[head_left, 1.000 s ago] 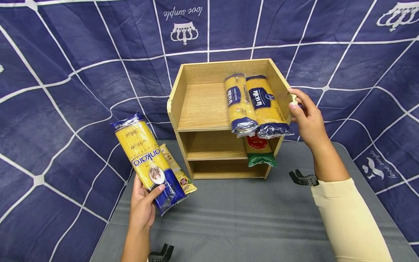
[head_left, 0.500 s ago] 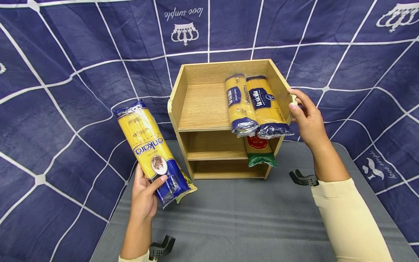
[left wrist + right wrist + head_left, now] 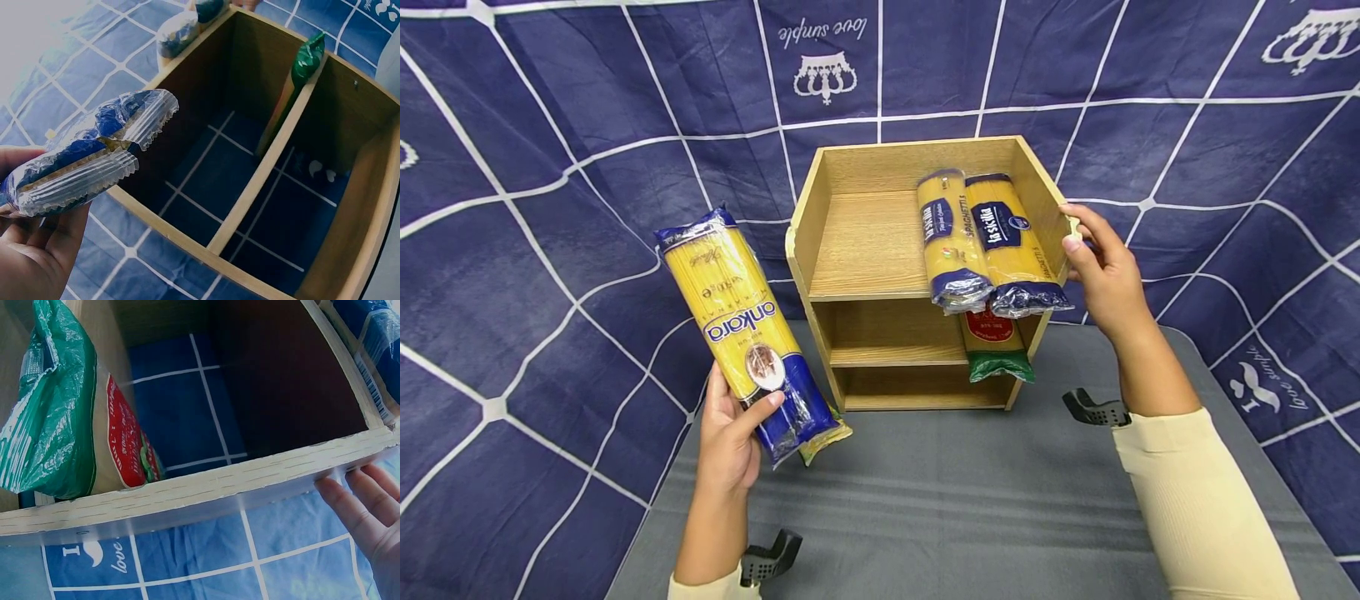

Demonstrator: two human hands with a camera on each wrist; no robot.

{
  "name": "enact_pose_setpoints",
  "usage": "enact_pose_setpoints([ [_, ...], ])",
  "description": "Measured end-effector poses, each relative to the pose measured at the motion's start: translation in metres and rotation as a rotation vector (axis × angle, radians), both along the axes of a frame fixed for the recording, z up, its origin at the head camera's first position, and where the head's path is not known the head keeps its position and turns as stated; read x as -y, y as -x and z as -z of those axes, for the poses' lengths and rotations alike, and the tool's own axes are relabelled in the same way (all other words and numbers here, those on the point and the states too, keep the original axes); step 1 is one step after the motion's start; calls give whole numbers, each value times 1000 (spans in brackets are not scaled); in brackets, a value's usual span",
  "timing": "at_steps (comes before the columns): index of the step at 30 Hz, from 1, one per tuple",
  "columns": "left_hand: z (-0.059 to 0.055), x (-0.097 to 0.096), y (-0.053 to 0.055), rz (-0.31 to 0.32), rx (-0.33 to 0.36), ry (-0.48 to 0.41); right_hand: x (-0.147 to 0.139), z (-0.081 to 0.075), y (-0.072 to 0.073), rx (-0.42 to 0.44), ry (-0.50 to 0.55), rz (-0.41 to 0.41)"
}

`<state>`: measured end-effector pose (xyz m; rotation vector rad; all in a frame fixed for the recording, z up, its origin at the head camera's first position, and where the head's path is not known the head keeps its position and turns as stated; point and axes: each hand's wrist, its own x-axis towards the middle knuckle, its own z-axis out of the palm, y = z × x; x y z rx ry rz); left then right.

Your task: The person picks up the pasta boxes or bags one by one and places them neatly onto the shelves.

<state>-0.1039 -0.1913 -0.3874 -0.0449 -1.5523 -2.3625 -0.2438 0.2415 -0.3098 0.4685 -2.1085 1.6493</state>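
Note:
My left hand (image 3: 727, 433) holds a yellow and blue ankara spaghetti pack (image 3: 730, 308) near its lower end, thumb across the front. The pack is raised left of a small wooden shelf (image 3: 868, 242), tilted with its top leaning left. Its crimped clear plastic end (image 3: 94, 181) faces the left wrist camera. My right hand (image 3: 1105, 271) grips the front edge of the shelf's right side panel; its fingers (image 3: 356, 506) lie against the panel's outer face. Two la sicilia spaghetti packs (image 3: 951, 237) (image 3: 1007, 242) lie side by side on the top shelf, at the right.
A green-ended pasta pack (image 3: 998, 346) sits at the right of the middle shelf, its end sticking out. Behind the ankara pack, the end of a yellow-green pack (image 3: 826, 440) shows on the grey table (image 3: 925, 500). A blue checked cloth (image 3: 715, 83) hangs around the back and sides.
My left hand has raised the ankara pack slightly and turned it a little more upright, covering more of the yellow-green pack. My right hand and the shelf have stayed put.

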Motion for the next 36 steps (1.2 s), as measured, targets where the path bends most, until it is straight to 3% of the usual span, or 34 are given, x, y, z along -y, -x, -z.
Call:
enact_pose_setpoints([
  [16, -14, -8, 1, 58, -65, 34, -1, 1, 2, -15, -22, 7],
  [36, -28, -27, 5, 205, -104, 77, -1, 2, 2, -12, -18, 4],
])
